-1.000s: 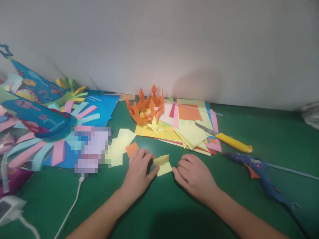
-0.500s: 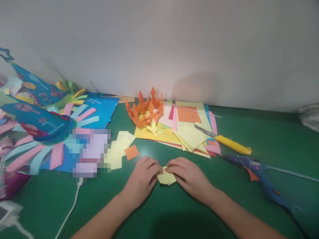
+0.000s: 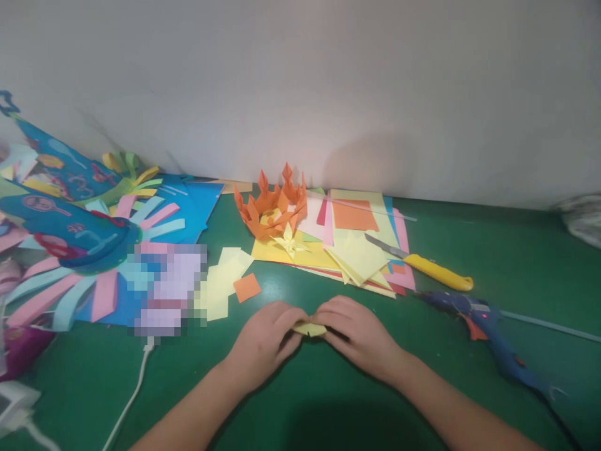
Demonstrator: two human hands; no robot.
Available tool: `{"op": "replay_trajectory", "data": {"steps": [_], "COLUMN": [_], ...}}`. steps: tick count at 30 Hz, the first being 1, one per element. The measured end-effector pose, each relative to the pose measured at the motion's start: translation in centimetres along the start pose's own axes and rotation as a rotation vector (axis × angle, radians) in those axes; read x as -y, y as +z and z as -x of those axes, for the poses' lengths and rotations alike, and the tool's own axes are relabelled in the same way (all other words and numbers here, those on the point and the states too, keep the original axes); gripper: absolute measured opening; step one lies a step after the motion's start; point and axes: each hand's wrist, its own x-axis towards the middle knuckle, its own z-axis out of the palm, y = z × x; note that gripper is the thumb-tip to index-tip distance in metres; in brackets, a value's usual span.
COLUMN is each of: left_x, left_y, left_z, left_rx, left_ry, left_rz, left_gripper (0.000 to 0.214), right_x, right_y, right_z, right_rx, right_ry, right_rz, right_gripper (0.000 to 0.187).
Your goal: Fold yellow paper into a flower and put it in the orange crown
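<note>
left hand point(image 3: 268, 336) and right hand point(image 3: 355, 333) fingertip-close

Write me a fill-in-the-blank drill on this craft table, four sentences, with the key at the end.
1. The left hand and the right hand both hold one small piece of folded paper, coloured ____.
2. The spiky paper crown beyond the hands is coloured ____.
3. The glue gun lies nearer to the ____ hand.
4. The handle of the cutter is coloured ____.

Missing words: yellow; orange; right; yellow.
</note>
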Motion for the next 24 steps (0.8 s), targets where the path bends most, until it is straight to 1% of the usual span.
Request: {"op": "replay_trajectory", "data": {"steps": [3,5,7,9,12,15,17,18,22,24], "left_x": [0.1,0.1,0.1,0.0,-0.3,-0.7,-0.9,-0.9,-0.9,-0.7], "left_y": [0.4,0.6,0.6,0.6,0.7,1.1,1.2,1.2,1.0,0.9], "left_z": [-0.1,-0.3,-0.5,-0.7,-0.7,-0.5,-0.4,-0.4,-0.7,-0.8], "left_rx": [-0.123,-0.180,-0.198,-0.196,-0.205,-0.230,-0.241,-0.244,-0.244,-0.257], "left_ry": [-0.099,-0.199,-0.292,-0.350,-0.389,-0.392,-0.387,-0.386,-0.412,-0.430], "left_rz": [0.065,0.228,0.447,0.640,0.802,0.842,0.835,0.834,0.838,0.802], "left_gripper": [0.011,0.014,0.024,0.031,0.034,0.037,0.036,0.035,0.020,0.014], "right_x": [0.2,0.5,0.9,1.2,1.4,1.4,1.4,1.4,1.4,1.4], "right_y": [0.3,0.5,0.6,0.8,0.9,0.9,0.9,0.8,0.7,0.7], "right_z": [0.1,0.1,0.1,0.1,0.1,0.0,-0.2,-0.2,-0.4,-0.4], "right_rx": [-0.104,-0.155,-0.186,-0.196,-0.179,-0.154,-0.154,-0.160,-0.175,-0.176], "right_ry": [0.109,0.229,0.321,0.365,0.390,0.441,0.466,0.473,0.481,0.456], "right_rz": [-0.080,-0.151,-0.211,-0.297,-0.378,-0.309,-0.278,-0.280,-0.298,-0.281], "right_gripper": [0.013,0.012,0.010,0.006,0.011,0.019,0.027,0.028,0.027,0.027]}}
